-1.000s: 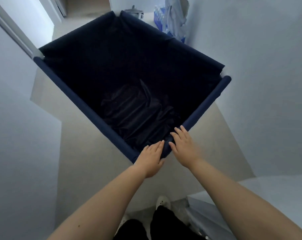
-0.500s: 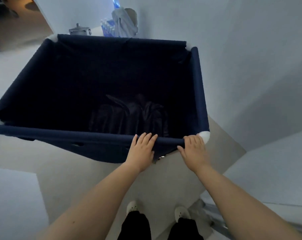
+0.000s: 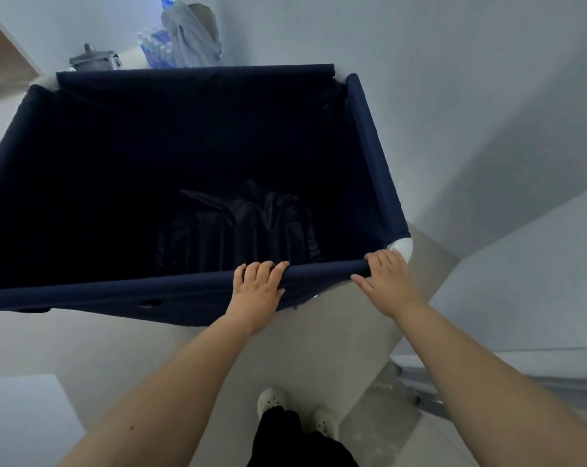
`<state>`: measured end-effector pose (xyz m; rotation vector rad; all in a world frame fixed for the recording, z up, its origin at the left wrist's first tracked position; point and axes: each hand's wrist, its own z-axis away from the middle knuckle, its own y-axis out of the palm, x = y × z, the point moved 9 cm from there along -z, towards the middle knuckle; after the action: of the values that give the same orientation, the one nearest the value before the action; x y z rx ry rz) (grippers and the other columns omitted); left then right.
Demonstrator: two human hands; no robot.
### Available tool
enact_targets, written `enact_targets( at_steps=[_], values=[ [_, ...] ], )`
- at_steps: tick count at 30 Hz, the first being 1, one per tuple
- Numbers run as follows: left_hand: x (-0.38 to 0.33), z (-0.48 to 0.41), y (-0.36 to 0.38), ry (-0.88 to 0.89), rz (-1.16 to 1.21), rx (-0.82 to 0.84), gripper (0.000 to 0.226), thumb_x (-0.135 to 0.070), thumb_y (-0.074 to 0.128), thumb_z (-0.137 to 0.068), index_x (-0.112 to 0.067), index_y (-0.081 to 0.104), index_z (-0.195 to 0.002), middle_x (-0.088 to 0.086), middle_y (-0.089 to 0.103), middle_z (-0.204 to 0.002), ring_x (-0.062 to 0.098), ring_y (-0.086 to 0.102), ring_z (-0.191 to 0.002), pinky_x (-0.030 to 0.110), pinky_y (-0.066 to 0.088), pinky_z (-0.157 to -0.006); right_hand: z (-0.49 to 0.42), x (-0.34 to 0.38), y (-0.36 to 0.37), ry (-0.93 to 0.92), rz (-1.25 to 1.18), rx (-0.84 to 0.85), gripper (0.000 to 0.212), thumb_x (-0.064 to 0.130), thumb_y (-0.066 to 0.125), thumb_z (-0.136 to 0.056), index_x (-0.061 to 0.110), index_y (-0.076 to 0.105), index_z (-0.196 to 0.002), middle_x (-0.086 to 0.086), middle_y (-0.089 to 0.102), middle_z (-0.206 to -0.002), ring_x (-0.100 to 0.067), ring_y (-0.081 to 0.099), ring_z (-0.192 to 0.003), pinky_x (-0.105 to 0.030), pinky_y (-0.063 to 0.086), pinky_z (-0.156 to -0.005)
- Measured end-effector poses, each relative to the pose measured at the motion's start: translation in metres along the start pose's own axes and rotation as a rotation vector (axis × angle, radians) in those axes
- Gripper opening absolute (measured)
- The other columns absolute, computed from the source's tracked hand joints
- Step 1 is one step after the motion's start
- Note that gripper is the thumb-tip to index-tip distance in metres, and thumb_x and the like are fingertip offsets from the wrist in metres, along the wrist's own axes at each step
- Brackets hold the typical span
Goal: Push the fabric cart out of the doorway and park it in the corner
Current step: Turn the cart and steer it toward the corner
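1. Head view: fabric cart (image 3: 369, 156) fills mid-frame, right side near the wall (image 3: 470, 96) (dark cloth inside).
2. Left hand (image 3: 256, 291) fingers curled over near rail.
3. Right hand (image 3: 386, 281) gripping rail by white corner cap (image 3: 401, 247).

The light is dim, cool and bluish, spread evenly with no hard-edged shadows. The walls (image 3: 454, 96) read pale blue-grey, darkening toward the right of the frame. The brightest spots are the upper left, where a warmer brown patch shows, and the floor (image 3: 336, 348) at lower centre. The cart (image 3: 369, 146) interior is nearly black, so the dark cloth (image 3: 238, 230) at its bottom shows only as faint folds. No glare appears. The wide lens bends straight edges outward near the frame's borders and stretches the forearms at the bottom. The hands (image 3: 256, 291) are fairly sharp; the items at top centre look soft and slightly smeared.
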<state>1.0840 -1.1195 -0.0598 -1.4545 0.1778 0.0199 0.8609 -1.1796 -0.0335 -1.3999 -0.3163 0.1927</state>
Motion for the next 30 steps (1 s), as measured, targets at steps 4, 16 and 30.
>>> enact_targets(
  at_steps=[4, 16, 30],
  values=[
    [-0.008, 0.008, 0.001, 0.025, -0.002, 0.036, 0.054, -0.037, 0.037, -0.095, -0.026, 0.015, -0.143, 0.001, 0.037, -0.137, 0.025, 0.031, -0.125, 0.046, 0.012, -0.112, 0.019, -0.004, 0.0, -0.001, -0.019, -0.015, 0.048, 0.048, 0.047, -0.089, 0.009, 0.05, -0.117, -0.008, 0.058, -0.114, -0.024, 0.048, -0.11, -0.037, 0.03, -0.107],
    [-0.08, 0.018, 0.01, 0.14, 0.007, 0.077, 0.053, -0.035, 0.038, -0.095, -0.027, 0.015, -0.142, 0.0, 0.038, -0.137, 0.024, 0.032, -0.123, 0.045, 0.014, -0.111, 0.081, -0.061, 0.001, 0.081, -0.015, -0.04, 0.048, 0.044, 0.05, -0.09, 0.005, 0.051, -0.118, -0.012, 0.06, -0.112, -0.028, 0.051, -0.107, -0.042, 0.035, -0.104],
    [-0.196, 0.014, 0.018, 0.37, 0.008, 0.101, 0.061, -0.03, 0.039, -0.095, -0.024, 0.006, -0.145, 0.0, 0.034, -0.144, 0.022, 0.032, -0.127, 0.039, 0.019, -0.11, 0.113, -0.062, 0.015, 0.128, -0.039, 0.07, 0.061, 0.05, 0.041, -0.091, 0.01, 0.031, -0.136, -0.01, 0.043, -0.136, -0.027, 0.031, -0.131, -0.047, 0.01, -0.116]
  ],
)
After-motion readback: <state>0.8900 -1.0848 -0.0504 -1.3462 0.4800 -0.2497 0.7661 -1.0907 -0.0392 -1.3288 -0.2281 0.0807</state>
